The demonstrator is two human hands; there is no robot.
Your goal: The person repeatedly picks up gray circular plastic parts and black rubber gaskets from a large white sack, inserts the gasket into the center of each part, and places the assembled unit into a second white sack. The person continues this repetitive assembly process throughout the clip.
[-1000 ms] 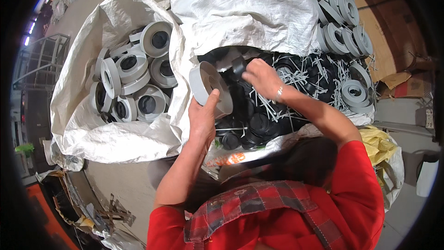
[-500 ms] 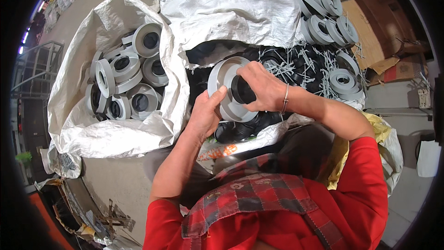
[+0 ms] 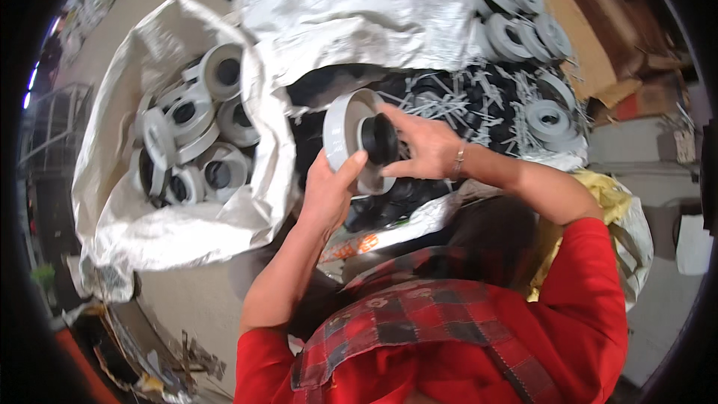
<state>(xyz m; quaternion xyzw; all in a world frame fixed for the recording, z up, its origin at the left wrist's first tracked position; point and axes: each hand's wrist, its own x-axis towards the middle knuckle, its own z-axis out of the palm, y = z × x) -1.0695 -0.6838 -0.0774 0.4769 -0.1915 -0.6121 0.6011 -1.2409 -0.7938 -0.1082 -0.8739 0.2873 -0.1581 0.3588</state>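
Observation:
A round grey plastic part (image 3: 345,129) with a wide rim is tilted on edge above the pile in front of me. My left hand (image 3: 329,193) grips its near left side, the thumb pressed on the inside by the hub. A black round insert (image 3: 383,140) sits at the part's centre and faces right. My right hand (image 3: 428,146) spans this insert, fingers at its upper edge and thumb at its lower edge. A gap shows between palm and insert. The fingertips on the far side are partly hidden.
On the left, an open white woven sack (image 3: 179,243) holds several grey parts (image 3: 185,116) with dark centres. Grey strips (image 3: 456,108) lie over black pieces before me. More grey rings (image 3: 516,34) are stacked at the far right, beside cardboard (image 3: 647,108). White sheeting (image 3: 359,15) covers the back.
The grey part has turned so its black insert faces more to the right and stands out further. Both hands remain at the part. The whole view has shifted slightly.

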